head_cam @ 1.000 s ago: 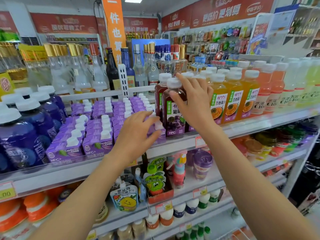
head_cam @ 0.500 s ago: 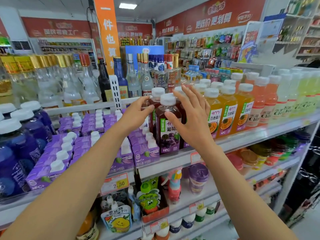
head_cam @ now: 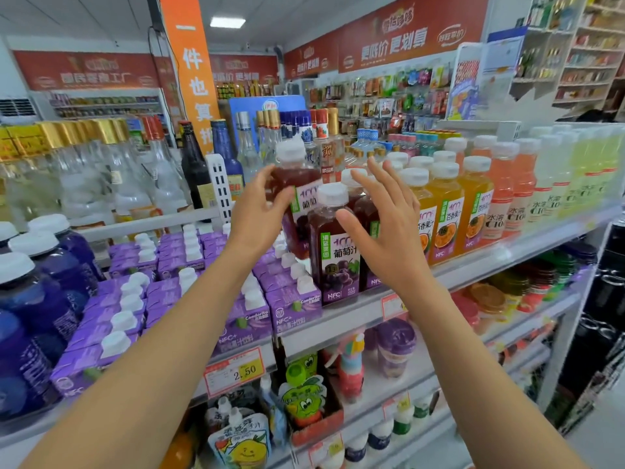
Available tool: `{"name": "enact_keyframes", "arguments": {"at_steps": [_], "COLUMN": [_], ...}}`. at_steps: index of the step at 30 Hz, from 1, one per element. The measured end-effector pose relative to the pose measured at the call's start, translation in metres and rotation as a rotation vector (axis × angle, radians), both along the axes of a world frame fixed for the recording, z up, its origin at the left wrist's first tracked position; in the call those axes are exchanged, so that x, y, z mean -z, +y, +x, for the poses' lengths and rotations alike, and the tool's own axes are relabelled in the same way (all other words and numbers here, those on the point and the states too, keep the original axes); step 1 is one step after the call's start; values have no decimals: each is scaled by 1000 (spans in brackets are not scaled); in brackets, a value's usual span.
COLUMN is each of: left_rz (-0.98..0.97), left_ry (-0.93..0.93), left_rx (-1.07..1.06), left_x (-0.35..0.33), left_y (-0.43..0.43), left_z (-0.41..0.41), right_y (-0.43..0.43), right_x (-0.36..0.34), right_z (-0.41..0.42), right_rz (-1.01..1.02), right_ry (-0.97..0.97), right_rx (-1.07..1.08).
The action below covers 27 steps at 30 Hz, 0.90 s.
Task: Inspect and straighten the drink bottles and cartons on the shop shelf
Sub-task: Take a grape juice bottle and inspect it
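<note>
Dark blue bottles (head_cam: 37, 292) stand at the far left of the shelf (head_cam: 338, 319), and next to them are rows of purple cartons (head_cam: 169, 292) with white caps up. The left hand (head_cam: 257, 208) has its grip closed around a grape juice bottle (head_cam: 301, 184). The bottle's long axis is almost vertical, cap up and label toward the camera, and its cap is higher than those of its neighbours. Just right of it, a front grape bottle (head_cam: 333, 252) stands upright at the shelf edge. The right hand (head_cam: 389, 228) is open with fingers spread, gripping nothing, in front of the grape bottles. Orange juice bottles (head_cam: 446, 211) follow upright.
</note>
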<state>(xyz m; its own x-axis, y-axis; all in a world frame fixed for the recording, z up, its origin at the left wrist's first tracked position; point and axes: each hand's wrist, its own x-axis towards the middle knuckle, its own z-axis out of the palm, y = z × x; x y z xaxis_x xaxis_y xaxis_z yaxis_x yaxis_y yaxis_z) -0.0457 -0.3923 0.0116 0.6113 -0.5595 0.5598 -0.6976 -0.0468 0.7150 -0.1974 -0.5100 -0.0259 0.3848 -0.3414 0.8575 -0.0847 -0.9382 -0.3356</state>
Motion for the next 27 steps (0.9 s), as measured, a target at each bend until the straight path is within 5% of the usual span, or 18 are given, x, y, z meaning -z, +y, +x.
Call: {"name": "enact_keyframes", "arguments": {"at_steps": [11, 18, 23, 27], "left_rz": [-271, -207, -182, 16], "left_ry": [-233, -106, 81, 260], "left_rx": [-112, 16, 19, 38], "left_x": [-34, -3, 31, 79], "left_y": [84, 124, 138, 145], "left_z": [-39, -73, -99, -129], "right_y": [63, 98, 107, 117], "right_x": [-6, 5, 36, 64], "right_z": [-12, -21, -40, -63], "right_rz": [5, 471, 713, 829], "right_ry": [-227, 108, 54, -23], "right_rx": [-326, -767, -886, -800]}}
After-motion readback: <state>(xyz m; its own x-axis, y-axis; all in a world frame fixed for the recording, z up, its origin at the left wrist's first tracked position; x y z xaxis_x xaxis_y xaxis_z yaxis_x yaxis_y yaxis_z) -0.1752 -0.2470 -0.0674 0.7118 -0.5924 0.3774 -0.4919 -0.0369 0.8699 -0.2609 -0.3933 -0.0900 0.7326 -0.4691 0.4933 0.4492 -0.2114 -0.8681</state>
